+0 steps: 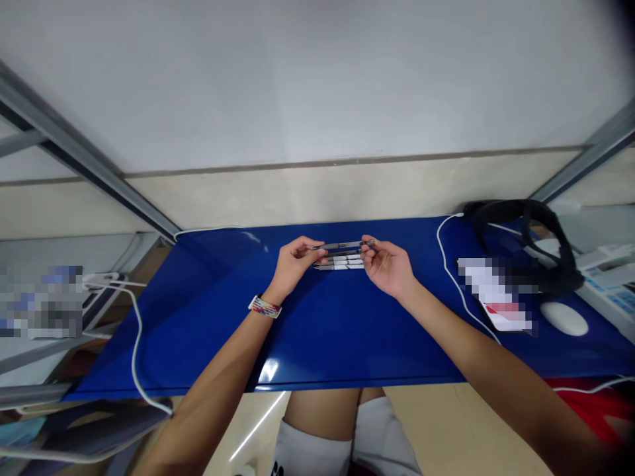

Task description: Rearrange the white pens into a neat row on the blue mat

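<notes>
Pinching a thin grey-and-black pen [346,246] by its ends in left hand [292,266] and right hand [393,267], near thin white-and-grey pens [347,262] on a shiny blue table [347,324].

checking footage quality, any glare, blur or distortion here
Head view: white glare on the blue table, near its front edge; head view: pens look soft, fine detail unreadable; head view: wide-angle stretch toward the sides, upper right corner dark.

Open desk [218,297] left, black strap [555,274] right
</notes>
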The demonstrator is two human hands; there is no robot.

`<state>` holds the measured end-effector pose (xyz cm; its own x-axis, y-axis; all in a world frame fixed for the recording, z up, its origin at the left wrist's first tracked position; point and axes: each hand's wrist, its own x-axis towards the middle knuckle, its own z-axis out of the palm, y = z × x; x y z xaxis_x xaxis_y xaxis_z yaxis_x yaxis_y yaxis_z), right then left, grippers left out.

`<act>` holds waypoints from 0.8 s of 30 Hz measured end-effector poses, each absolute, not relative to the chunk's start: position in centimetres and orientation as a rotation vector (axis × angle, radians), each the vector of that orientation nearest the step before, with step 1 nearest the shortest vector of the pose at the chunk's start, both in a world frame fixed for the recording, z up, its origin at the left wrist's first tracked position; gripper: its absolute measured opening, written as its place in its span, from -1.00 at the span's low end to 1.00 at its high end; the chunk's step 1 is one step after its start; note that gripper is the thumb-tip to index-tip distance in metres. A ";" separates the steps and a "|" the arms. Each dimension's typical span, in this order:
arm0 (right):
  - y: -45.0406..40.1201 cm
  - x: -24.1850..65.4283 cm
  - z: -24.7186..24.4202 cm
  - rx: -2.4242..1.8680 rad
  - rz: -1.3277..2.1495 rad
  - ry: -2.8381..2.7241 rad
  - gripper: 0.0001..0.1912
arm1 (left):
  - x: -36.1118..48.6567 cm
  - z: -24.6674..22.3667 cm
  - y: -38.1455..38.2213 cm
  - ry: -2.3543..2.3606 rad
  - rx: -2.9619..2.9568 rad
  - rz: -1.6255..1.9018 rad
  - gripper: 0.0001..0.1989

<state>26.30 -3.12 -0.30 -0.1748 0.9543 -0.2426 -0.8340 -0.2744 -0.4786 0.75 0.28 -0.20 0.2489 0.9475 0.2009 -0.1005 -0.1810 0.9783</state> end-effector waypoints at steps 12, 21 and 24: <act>-3.2 26.3 -0.3 -0.573 1.744 -0.312 -0.69 | 0.9 0.0 0.2 0.853 1.356 1.181 -0.65; -3.0 26.4 -0.7 -0.607 1.708 -0.338 -0.80 | 1.1 -0.2 0.1 0.857 1.359 1.159 -0.67; -2.9 26.4 -0.6 -0.603 1.715 -0.347 -0.81 | 1.1 -0.1 0.0 0.855 1.367 1.161 -0.68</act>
<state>26.44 -2.95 -0.65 -0.1407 0.9686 -0.2048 -0.8126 -0.2312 -0.5350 1.09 -0.01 -0.11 0.2608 0.9502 0.1707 -0.1192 -0.1437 0.9824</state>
